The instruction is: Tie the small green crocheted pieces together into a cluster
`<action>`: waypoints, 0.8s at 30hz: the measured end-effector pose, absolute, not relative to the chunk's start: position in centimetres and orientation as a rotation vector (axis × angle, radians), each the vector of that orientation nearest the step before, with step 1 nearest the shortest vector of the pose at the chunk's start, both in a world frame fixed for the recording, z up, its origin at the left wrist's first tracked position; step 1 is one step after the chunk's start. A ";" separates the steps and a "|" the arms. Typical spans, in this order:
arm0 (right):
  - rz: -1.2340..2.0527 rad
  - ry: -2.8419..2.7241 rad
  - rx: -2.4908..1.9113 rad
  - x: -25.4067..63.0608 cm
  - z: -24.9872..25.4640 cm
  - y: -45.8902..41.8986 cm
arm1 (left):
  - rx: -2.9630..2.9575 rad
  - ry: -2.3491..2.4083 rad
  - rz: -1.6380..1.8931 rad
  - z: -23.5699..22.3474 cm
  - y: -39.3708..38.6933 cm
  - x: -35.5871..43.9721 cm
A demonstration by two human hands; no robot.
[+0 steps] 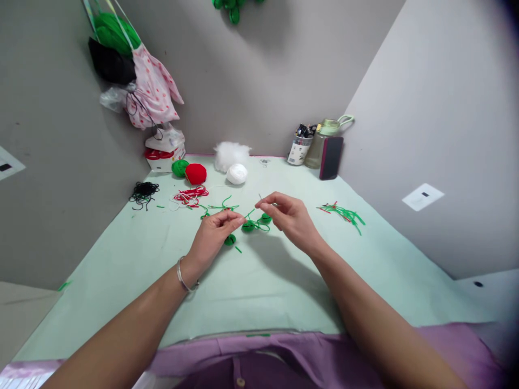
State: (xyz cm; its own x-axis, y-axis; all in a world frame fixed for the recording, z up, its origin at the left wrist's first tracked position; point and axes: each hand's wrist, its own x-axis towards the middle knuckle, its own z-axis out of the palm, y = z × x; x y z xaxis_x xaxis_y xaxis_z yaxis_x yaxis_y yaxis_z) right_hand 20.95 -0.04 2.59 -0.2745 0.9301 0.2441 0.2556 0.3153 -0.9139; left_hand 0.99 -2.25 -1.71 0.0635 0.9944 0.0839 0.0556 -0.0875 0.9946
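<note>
My left hand [217, 229] is closed in a pinch on a strand of green yarn [250, 213] that runs toward my right fingers. My right hand [290, 217] is closed in a pinch too, and a thin silvery needle [260, 196] pokes out by its fingertips. Small green knitted balls lie below and between the hands: one [247, 226] in the middle with loops of green yarn beside it, another [265, 218] under my right fingers, and one [230, 240] by my left thumb. A short green yarn scrap [238, 249] rests just in front.
Farther back sit a red yarn ball [195, 174], a green one [180, 168], a white one [237, 174] and white stuffing [231, 155]. Black yarn [144, 192] lies left, green strands [344, 213] right. A phone [331, 158] leans against a bottle [315, 152] near a pen holder [299, 149].
</note>
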 end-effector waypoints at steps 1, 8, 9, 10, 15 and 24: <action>0.962 -1.794 -1.051 20.8 2.5 -0.2 | 1.357 1.161 1.185 -1.8 -2.2 1.0; 0.759 -2.163 -1.087 20.4 2.2 -0.6 | 1.533 1.190 1.222 -1.5 -2.3 1.1; 0.785 -2.132 -1.108 20.4 2.3 -0.5 | 1.537 1.187 1.210 -1.4 -2.4 1.1; 0.825 -2.094 -1.114 20.4 2.3 -0.5 | 1.519 1.175 1.191 -1.4 -2.5 1.2; 1.095 -1.906 -1.013 20.4 2.3 -0.3 | 1.362 1.008 1.107 -1.1 -3.1 1.7; 0.997 -1.935 -0.901 19.4 1.5 -0.9 | 1.668 1.106 1.231 -1.7 -3.3 2.2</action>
State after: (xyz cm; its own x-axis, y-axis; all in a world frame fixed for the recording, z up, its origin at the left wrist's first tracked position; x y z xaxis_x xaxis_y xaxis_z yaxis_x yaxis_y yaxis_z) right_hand 19.44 -0.94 1.45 -0.4574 0.8356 0.3043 0.2370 0.4443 -0.8639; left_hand 2.17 -3.31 -1.72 0.1557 0.9418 0.2980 0.1961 -0.3251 0.9251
